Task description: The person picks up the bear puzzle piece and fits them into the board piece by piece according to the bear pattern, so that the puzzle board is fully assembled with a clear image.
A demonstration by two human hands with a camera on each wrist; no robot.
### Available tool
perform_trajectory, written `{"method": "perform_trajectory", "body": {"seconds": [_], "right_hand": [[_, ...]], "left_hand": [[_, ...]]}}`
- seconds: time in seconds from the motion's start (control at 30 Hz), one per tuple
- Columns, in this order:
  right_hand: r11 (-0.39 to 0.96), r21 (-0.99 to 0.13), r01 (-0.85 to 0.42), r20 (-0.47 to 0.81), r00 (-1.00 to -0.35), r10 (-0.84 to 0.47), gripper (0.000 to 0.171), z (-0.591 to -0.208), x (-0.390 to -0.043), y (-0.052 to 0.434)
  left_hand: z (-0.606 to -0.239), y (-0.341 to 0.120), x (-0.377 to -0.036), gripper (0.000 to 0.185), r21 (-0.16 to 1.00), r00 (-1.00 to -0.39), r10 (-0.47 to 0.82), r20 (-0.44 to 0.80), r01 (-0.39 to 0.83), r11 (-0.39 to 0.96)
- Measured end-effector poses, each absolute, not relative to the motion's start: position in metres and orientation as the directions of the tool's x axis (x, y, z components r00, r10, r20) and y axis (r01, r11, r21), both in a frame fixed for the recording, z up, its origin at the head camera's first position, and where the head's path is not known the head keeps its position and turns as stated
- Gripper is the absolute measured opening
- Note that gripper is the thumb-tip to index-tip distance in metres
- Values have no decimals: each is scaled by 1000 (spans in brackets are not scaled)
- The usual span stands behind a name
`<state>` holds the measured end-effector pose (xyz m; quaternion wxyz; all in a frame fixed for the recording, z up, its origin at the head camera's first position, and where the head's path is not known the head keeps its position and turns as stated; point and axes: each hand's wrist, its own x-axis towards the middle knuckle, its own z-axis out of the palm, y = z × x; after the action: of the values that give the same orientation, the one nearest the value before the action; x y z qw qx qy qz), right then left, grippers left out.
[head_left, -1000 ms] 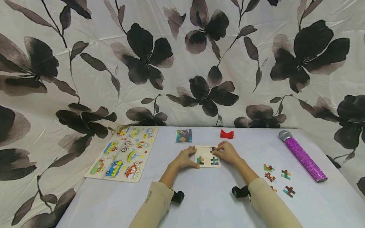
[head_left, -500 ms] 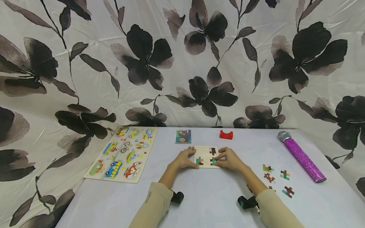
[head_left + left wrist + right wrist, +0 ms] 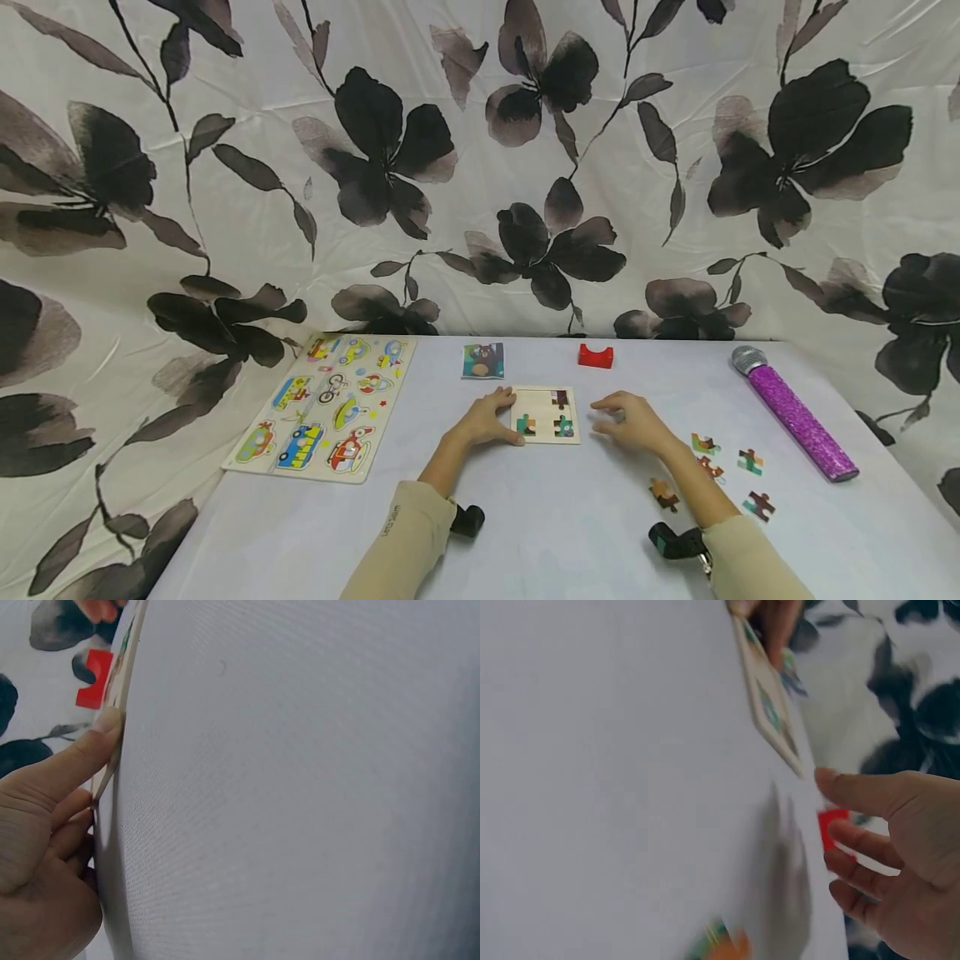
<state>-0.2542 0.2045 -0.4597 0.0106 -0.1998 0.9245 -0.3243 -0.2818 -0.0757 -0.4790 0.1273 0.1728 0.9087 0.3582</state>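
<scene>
A small wooden jigsaw tray [image 3: 543, 404] lies on the white table, with three pieces visible in its corners. My left hand [image 3: 483, 418] grips its left side. In the left wrist view, the thumb [image 3: 86, 754] lies along one edge and the fingers bend at another. To the right of the tray, my right hand [image 3: 630, 421] hovers apart from it, holding nothing. Its fingers are loosely bent and spread from the thumb in the right wrist view. Several loose jigsaw pieces [image 3: 750, 461] lie beyond the right forearm; one bear-coloured piece [image 3: 663, 494] lies beside that forearm.
A vehicle picture board [image 3: 322, 408] lies at the left. Behind the tray are a bear picture card [image 3: 483, 361] and a red notched block [image 3: 596, 357]. A glittery purple microphone [image 3: 798, 412] lies at the right. Floral cloth [image 3: 465, 183] hangs behind the table.
My right hand has gone from the tray's upper right piece to its lower right piece, then let go and drawn back rightward. The left hand stays on the tray.
</scene>
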Motion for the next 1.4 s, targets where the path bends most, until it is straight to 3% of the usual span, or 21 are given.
{"method": "perform_trajectory", "body": {"seconds": [0.3, 0.53, 1.1, 1.4], "right_hand": [[805, -569, -165, 18, -982, -188, 46, -447, -234, 293], [854, -513, -84, -119, -979, -168, 62, -450, -222, 324], [783, -613, -103, 69, -995, -77, 23, -464, -221, 321], [629, -769, -115, 95, -993, -65, 34, -464, -240, 299]], "left_hand": [[-476, -76, -281, 85, 689, -907, 407, -109, 226, 689], [-476, -76, -282, 85, 694, -904, 413, -109, 228, 683], [-476, -75, -284, 84, 702, -909, 402, -112, 214, 680], [-476, -76, -281, 85, 703, -907, 402, -122, 207, 680]]}}
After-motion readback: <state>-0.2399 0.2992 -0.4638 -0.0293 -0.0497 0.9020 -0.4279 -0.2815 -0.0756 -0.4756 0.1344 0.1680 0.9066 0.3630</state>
